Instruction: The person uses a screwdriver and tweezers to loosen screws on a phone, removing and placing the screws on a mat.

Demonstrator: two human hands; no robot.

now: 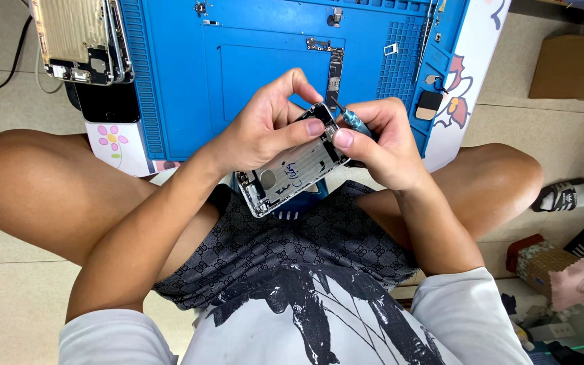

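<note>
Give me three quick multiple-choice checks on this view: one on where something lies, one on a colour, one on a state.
1. Where does the loose circuit board lie?
A. on the blue mat
B. on the floor tiles
C. on the cardboard box

2. What colour is the handle of the screwdriver?
A. red
B. yellow
C. teal

3. How is the phone housing?
A. closed, screen fitted
B. open, its inside bare
C. lying flat on the mat

Answers:
1 A, the board rests on the mat's raised middle panel.
2 C, teal shows between the fingers of the right hand.
3 B, the left hand holds it above the lap, with its bare metal inside facing up.
</note>
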